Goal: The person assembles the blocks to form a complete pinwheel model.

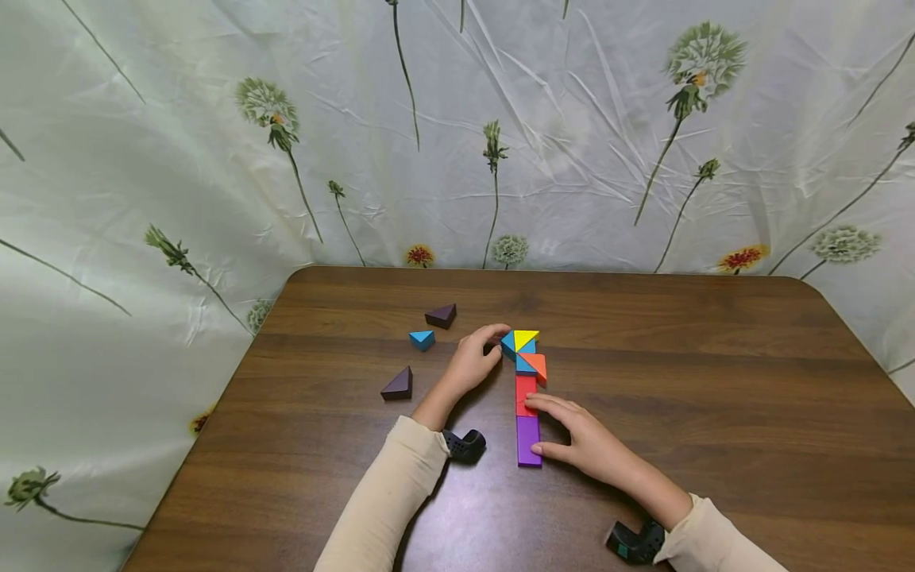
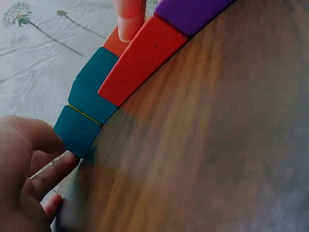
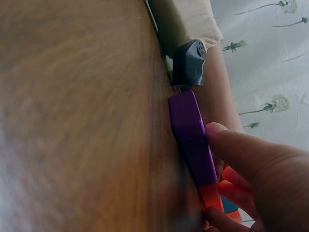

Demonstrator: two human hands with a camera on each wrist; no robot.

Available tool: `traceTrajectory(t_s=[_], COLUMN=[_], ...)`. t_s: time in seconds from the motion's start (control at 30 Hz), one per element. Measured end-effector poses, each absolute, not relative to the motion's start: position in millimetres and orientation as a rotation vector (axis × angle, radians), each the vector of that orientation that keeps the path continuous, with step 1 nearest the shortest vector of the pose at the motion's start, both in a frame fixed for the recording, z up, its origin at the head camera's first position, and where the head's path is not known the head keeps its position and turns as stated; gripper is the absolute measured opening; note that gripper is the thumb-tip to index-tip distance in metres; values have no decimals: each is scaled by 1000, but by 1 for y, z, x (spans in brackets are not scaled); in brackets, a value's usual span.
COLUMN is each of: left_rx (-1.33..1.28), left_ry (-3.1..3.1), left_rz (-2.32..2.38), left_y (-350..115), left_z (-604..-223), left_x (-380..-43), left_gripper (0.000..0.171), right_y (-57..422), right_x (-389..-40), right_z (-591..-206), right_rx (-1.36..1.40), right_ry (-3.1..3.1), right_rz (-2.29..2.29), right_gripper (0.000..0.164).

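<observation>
A column of coloured wooden blocks lies on the table in the head view. At its far end my left hand (image 1: 472,361) touches a blue triangular block (image 1: 508,344) with thumb and fingertips at its left corner. Beside that block sit a yellow triangle (image 1: 526,338), more blue pieces (image 1: 524,365) and an orange triangle (image 1: 538,365) jutting right. Nearer to me come a red block (image 1: 525,386) and a purple block (image 1: 528,437). My right hand (image 1: 589,445) rests its fingertips on the red block, its thumb against the purple block's right edge (image 3: 208,137).
Left of my left hand lie a loose blue triangle (image 1: 422,340) and two dark purple triangles (image 1: 441,315), the other dark triangle (image 1: 398,385) closer to me. Black wrist devices (image 1: 466,446) hang under both forearms. A flowered cloth (image 1: 572,135) rises behind the brown table (image 1: 679,349).
</observation>
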State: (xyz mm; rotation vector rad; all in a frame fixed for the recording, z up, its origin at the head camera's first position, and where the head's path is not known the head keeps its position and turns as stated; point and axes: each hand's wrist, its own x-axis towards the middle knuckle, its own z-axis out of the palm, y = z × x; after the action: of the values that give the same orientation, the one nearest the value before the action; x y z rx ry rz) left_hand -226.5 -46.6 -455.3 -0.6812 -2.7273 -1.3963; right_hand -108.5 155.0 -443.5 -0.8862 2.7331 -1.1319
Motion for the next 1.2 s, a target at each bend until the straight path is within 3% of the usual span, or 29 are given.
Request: traceTrajectory(t_s=[0.53, 1.2], left_rx=[-660, -274], left_ry=[-2685, -2355], left_rz=[-1401, -1222], left_y=[-47, -82], left_z=[-453, -437], left_x=[-226, -239], left_gripper=[32, 39], right_y=[156, 156], right_x=[-109, -108], right_z=[-445, -445], right_rx=[-880, -881], right_ry=[2732, 2736], right_rz=[-1137, -1134], right_gripper=[57, 57])
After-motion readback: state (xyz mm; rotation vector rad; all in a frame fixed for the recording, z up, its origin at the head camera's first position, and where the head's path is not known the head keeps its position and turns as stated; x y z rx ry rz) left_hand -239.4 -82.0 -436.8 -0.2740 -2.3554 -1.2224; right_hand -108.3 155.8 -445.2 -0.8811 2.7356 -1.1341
